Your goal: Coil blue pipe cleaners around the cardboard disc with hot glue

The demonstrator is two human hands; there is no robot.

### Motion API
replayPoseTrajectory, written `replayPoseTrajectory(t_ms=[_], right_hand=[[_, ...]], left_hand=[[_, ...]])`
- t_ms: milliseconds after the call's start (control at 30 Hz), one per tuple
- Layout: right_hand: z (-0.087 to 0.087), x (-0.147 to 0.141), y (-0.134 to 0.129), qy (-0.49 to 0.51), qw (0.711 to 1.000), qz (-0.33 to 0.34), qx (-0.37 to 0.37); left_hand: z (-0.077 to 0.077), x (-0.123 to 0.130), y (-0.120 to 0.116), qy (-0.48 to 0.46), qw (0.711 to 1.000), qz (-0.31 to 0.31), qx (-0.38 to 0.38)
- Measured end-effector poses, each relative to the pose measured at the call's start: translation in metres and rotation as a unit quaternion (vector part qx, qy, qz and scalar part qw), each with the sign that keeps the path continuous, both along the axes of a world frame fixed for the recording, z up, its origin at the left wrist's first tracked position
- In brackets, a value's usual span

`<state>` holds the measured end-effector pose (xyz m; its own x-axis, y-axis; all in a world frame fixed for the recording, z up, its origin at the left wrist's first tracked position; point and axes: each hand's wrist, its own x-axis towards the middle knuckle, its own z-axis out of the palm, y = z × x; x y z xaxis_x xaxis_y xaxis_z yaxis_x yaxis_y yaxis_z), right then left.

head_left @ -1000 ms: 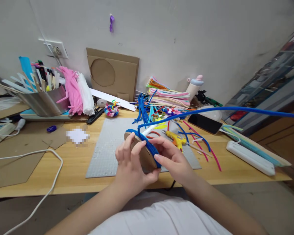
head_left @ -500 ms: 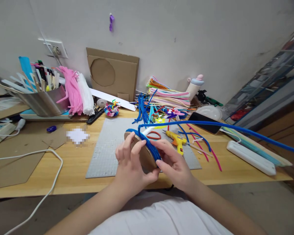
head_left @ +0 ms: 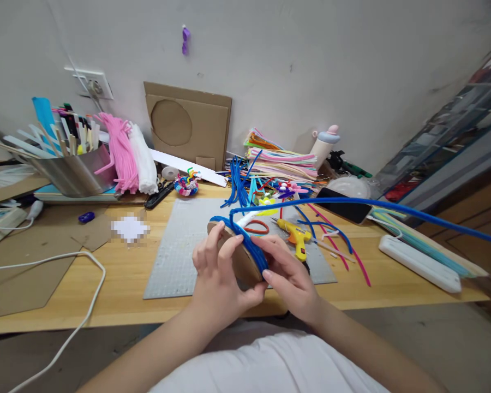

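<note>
A round cardboard disc is held tilted above the grey cutting mat. Blue pipe cleaner lies in rows around its edge, and one long loose blue strand bends off the top and arcs to the right. My left hand grips the disc, fingers at its upper edge and thumb at the bottom. On the right side, my right hand pinches the blue-wrapped rim between thumb and fingers. The far side of the disc is hidden.
A yellow glue gun lies right of my hands, near pink and blue strands. Behind are bundled pipe cleaners, a black phone and a bottle. A white power strip sits at right, a metal container at left.
The free end of the long blue strand has come into view at the right and the strand sits slightly lower. Both hands keep nearly the same hold on the disc.
</note>
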<state>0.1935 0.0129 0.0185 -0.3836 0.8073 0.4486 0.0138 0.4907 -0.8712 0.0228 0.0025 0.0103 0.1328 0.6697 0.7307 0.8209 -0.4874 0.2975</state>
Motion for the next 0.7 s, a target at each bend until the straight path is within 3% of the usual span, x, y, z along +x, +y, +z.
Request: replayPoseTrajectory(t_ms=[233, 400, 700], right_hand=[[-0.001, -0.003, 0.0, 0.038, 0.998, 0.026, -0.033], [0.001, -0.011, 0.003, 0.047, 0.998, -0.015, -0.039], [0.005, -0.019, 0.004, 0.081, 0.994, -0.023, -0.069]], left_hand=[[0.001, 0.001, -0.001, -0.001, 1.0, 0.003, -0.002], [0.0, 0.001, -0.001, 0.001, 1.0, 0.008, -0.002], [-0.002, 0.0, -0.001, -0.002, 1.0, 0.009, 0.002]])
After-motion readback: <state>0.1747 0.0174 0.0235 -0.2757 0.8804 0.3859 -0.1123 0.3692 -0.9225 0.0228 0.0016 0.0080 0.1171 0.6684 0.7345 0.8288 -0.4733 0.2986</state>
